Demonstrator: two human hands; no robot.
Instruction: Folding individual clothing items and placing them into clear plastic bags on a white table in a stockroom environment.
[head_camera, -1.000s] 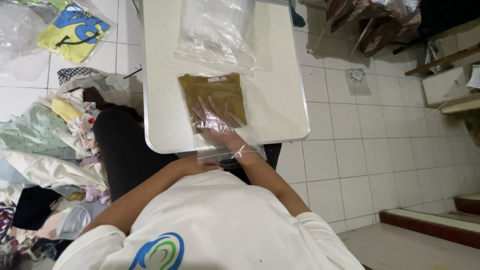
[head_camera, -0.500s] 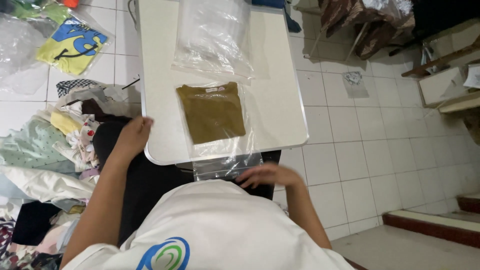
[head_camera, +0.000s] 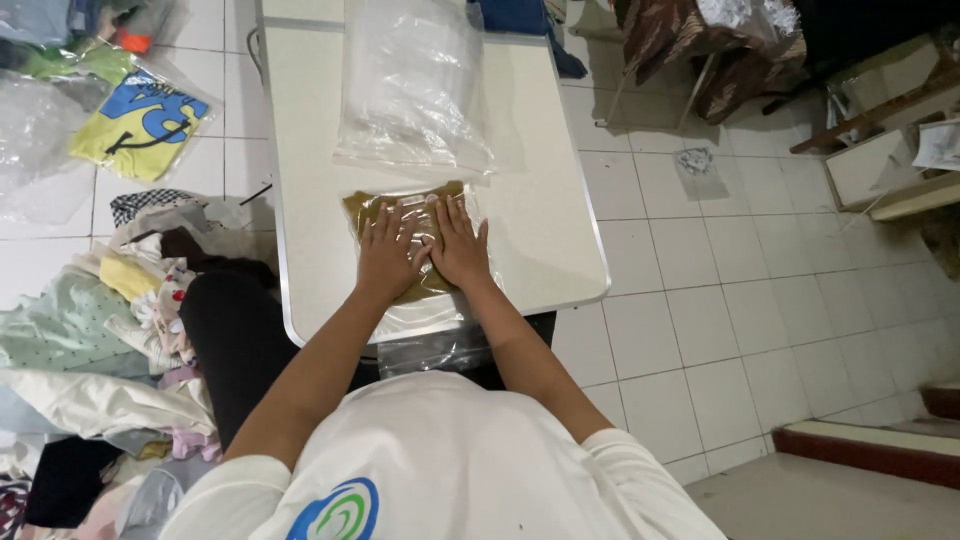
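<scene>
A person seated at a white desk (head_camera: 300, 150) presses both hands flat on an olive-brown folded garment (head_camera: 372, 208) sealed inside a clear plastic bag (head_camera: 430, 318). The left hand (head_camera: 388, 252) and right hand (head_camera: 458, 243) lie side by side, thumbs nearly touching, fingers spread and fully open, gripping nothing, palms down on the bag near the desk's front edge. The bag's open end hangs over that edge toward the person's lap. Farther back, toward the desk's far edge, a stack of empty clear bags (head_camera: 412, 85) rests just beyond the garment. On the tiled floor (head_camera: 720, 330) to the left sit a heap of loose clothes (head_camera: 110, 310) and a bagged yellow-and-blue shirt (head_camera: 140, 125). The risk appears to be slippage: slick plastic under flat palms could slide toward the front edge, and the overhanging end might drag the package off the desk, though how far it overhangs is partly hidden by the arms.
</scene>
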